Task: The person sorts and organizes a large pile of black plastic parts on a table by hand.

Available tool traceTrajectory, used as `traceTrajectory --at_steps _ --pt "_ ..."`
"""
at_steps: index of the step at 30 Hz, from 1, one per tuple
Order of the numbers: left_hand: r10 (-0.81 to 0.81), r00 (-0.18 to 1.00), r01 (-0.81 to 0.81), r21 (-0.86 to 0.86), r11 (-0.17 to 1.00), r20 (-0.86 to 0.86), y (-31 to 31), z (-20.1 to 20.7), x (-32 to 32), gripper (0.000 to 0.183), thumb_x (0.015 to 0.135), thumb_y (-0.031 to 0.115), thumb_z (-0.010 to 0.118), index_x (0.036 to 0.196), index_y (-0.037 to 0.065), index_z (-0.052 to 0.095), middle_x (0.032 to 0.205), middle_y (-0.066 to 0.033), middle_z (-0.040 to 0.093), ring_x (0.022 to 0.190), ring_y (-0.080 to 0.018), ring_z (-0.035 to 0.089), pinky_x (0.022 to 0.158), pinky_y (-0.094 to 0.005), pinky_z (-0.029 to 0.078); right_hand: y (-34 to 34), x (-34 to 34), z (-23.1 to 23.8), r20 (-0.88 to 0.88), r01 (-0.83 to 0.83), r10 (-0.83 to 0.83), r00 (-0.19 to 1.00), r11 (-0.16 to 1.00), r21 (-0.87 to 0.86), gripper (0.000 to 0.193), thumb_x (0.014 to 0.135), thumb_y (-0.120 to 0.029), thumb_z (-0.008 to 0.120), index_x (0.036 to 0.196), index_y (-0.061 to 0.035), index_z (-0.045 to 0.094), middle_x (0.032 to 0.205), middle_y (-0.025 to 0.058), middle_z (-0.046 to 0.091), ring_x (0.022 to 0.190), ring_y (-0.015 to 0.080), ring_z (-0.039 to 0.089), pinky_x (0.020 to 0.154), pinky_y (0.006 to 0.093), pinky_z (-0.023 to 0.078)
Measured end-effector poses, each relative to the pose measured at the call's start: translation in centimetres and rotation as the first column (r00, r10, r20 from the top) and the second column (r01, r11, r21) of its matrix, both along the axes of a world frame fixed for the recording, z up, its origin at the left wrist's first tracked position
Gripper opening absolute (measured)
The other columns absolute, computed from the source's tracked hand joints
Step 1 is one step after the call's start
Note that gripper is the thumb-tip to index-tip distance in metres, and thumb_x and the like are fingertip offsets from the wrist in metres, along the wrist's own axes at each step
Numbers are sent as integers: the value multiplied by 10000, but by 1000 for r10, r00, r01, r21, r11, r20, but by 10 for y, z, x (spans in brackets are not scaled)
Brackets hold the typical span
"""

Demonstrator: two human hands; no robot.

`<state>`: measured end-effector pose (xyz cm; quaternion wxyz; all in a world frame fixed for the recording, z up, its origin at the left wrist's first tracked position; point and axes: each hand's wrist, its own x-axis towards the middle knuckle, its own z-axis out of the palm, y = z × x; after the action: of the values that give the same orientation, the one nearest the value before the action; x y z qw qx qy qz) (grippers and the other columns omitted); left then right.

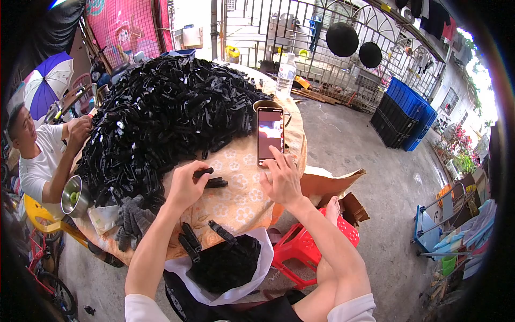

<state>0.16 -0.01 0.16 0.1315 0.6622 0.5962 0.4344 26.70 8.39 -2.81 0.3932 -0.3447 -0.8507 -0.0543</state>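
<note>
My left hand (185, 187) pinches a small black plastic piece (203, 173) over the near part of a round table. More such pieces (217, 183) lie on the patterned tablecloth (238, 199) just beside it. A large heap of black plastic pieces (177, 102) covers most of the tabletop. To the right, a phone (270, 134) stands upright against a metal mug (263, 103). My right hand (283, 177) has its fingers apart, with a fingertip at the lower part of the phone's screen. Below the table edge, a white bag (262, 263) holds more black pieces.
Grey gloves (134, 217) and a metal bowl (73, 197) with green fruit sit near the left edge. A co-worker (43, 155) handles pieces there. A water bottle (286, 74) stands behind the mug. A red stool (300, 249), blue crates (410, 107) and a trolley (426, 228) are rightward.
</note>
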Motion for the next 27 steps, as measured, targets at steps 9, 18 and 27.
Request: traceTrajectory --at_steps 9,18,27 --pt "15 1000 -15 -20 1000 -1 -1 0 0 204 824 18 707 1021 -21 671 923 -166 716 780 -244 699 696 -304 543 -1 -2 2 1 4 -4 1000 1000 29 275 781 -193 663 1004 -37 626 1346 190 525 1094 328 535 960 436 456" --pt "50 999 -50 44 998 9 1 -1 1 238 811 -30 707 1045 -19 670 970 -171 715 839 -262 702 702 -301 550 -11 -43 9 -11 -201 202 979 979 21 262 777 -99 679 1028 -39 634 1179 157 607 1024 315 590 886 386 510" --pt "-81 995 76 82 994 55 2 -5 3 311 805 -17 737 1107 28 679 924 -119 731 737 -173 655 660 -281 504 -11 -97 11 -499 -552 271 823 590 -589 327 940 -215 642 1189 -3 636 959 168 719 713 200 664 685 327 533"
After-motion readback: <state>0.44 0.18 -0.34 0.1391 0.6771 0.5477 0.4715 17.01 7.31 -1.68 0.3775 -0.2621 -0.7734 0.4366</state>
